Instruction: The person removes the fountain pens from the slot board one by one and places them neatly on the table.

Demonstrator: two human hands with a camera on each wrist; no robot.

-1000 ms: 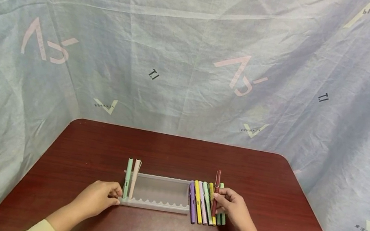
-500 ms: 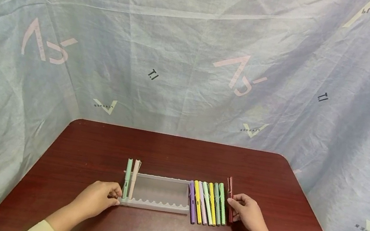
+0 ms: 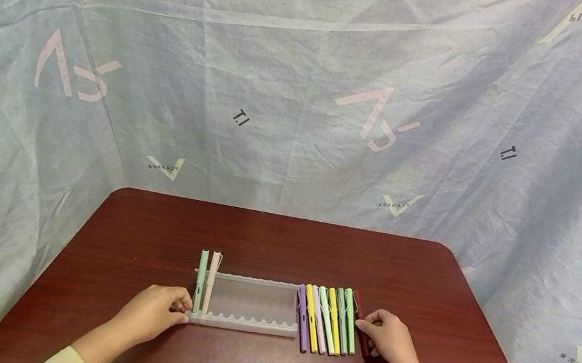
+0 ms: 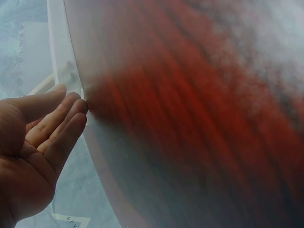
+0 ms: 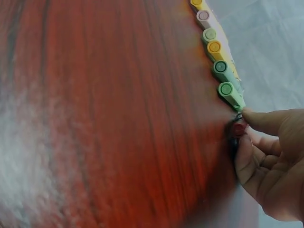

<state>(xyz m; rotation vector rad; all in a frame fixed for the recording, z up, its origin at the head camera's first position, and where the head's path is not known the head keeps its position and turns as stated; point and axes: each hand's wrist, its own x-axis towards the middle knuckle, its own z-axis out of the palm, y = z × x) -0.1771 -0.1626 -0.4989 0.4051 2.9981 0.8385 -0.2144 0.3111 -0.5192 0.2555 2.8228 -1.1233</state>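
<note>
My left hand (image 3: pixel 154 311) pinches the left end of a clear notched pen tray (image 3: pixel 249 325) between thumb and fingers; the left wrist view shows the fingertips at its corner. Across the tray's left notches lie a mint pen (image 3: pixel 199 285) and a beige pen (image 3: pixel 211 284), tops sticking past the far rail. With thumb and fingers, my right hand (image 3: pixel 386 338) holds a dark red pen (image 5: pixel 239 127) low at the table, partly covered by the hand. It lies beside a light green pen (image 5: pixel 228 91), the last in a slanted row running from a purple pen (image 3: pixel 303 320).
Between those row ends lie several yellow, lilac and green pens, among them a yellow pen (image 3: pixel 314 322), close to the tray's right end. The dark red wooden table (image 3: pixel 268 242) ends at a grey printed cloth (image 3: pixel 297 144) behind and at both sides.
My right hand has carried the dark red pen rightward from above the row, then lowered it to the table at the row's right end. The left hand and tray have stayed put.
</note>
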